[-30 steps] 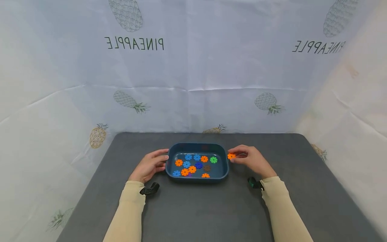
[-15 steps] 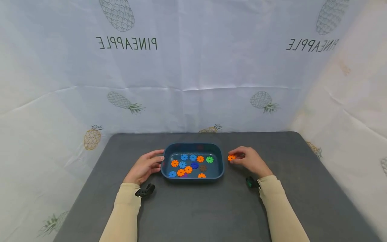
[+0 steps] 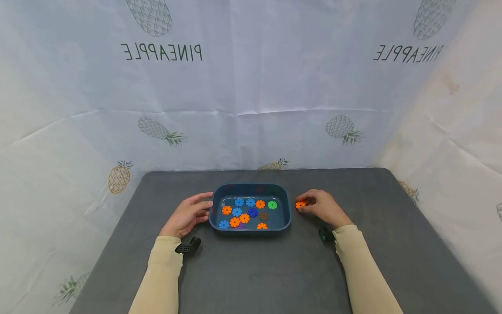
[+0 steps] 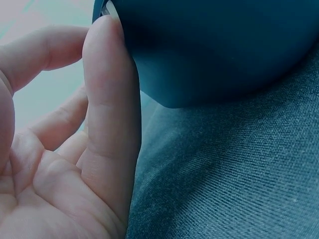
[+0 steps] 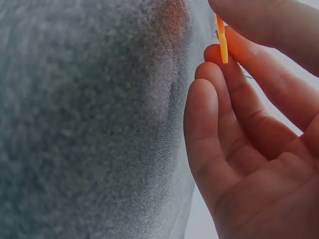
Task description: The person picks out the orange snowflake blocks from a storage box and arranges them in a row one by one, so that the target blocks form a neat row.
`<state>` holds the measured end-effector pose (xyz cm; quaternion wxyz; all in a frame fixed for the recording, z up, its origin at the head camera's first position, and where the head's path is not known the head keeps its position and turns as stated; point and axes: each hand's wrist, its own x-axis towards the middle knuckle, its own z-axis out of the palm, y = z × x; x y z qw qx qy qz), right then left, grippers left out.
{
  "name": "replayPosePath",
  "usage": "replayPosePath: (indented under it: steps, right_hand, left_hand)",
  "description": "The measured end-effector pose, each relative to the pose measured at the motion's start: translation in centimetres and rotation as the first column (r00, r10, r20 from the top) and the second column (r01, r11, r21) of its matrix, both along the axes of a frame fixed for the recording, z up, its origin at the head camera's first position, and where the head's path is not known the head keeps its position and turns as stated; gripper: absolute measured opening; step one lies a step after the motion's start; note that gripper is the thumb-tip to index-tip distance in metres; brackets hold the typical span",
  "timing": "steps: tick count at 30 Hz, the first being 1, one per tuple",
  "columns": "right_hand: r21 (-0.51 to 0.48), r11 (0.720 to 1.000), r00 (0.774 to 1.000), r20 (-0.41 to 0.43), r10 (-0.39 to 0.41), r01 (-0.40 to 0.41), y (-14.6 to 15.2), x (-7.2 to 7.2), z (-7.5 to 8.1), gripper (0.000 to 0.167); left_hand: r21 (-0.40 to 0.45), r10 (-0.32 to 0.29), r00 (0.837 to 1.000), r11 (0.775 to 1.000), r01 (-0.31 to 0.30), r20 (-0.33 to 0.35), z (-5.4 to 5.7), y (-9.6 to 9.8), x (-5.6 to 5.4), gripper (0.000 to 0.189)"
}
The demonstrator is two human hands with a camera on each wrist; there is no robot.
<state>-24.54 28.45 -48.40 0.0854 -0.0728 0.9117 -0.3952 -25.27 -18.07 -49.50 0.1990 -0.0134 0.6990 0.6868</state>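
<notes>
A dark blue tray (image 3: 251, 231) on the table holds several flat notched plastic discs, orange, blue, green, brown and purple, such as the green disc (image 3: 272, 205). My left hand (image 3: 187, 216) grips the tray's left end, thumb and fingers at the rim; the left wrist view shows the thumb (image 4: 112, 99) against the tray wall (image 4: 214, 55). Right of the tray, my right hand (image 3: 323, 208) pinches an orange notched disc (image 3: 300, 205) between thumb and fingers. That disc appears edge-on in the right wrist view, where the thumb partly hides it.
The grey table (image 3: 259, 270) extends around the tray. A white cloth (image 3: 251, 87) printed with pineapples hangs behind and at both sides. Black bands (image 3: 189, 246) are on both wrists.
The head view has shifted slightly. My right hand, with the orange disc, has moved a little to the right, away from the tray. The left hand stays at the tray's left end.
</notes>
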Motion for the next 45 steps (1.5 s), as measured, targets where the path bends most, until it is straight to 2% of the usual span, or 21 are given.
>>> replayPosePath:
  steps: [11, 17, 28, 32, 40, 45]
  right_hand:
    - [0.049, 0.999, 1.000, 0.003, 0.008, -0.008, -0.1, 0.4, -0.7, 0.030]
    - [0.039, 0.999, 1.000, 0.016, -0.004, 0.003, 0.1, 0.3, -0.7, 0.031]
    - [0.039, 0.999, 1.000, 0.022, 0.003, -0.004, 0.1, -0.1, -0.1, 0.030]
    - [0.046, 0.999, 1.000, 0.024, 0.010, -0.012, 0.0, -0.1, 0.2, 0.031]
    - [0.110, 0.994, 1.000, -0.021, 0.013, -0.011, -0.4, 0.3, 1.5, 0.032]
    - [0.167, 0.985, 0.995, -0.080, 0.065, -0.050, -2.0, -0.2, 3.5, 0.035]
  left_hand:
    - [-0.031, 0.012, 1.000, 0.999, -0.013, -0.008, -0.6, 0.0, 0.4, 0.066]
    - [-0.026, 0.005, 1.000, 1.000, -0.005, -0.006, -0.3, 0.1, 0.5, 0.065]
    - [-0.022, 0.011, 1.000, 1.000, -0.010, 0.005, -0.1, 0.1, -0.1, 0.066]
    - [-0.021, 0.015, 1.000, 1.000, -0.015, 0.001, 0.0, -0.1, 0.0, 0.066]
    - [-0.006, 0.017, 1.000, 1.000, -0.017, 0.006, 0.1, 0.0, 0.0, 0.064]
    - [0.006, 0.009, 1.000, 1.000, -0.009, -0.001, 0.2, -0.1, -0.2, 0.063]
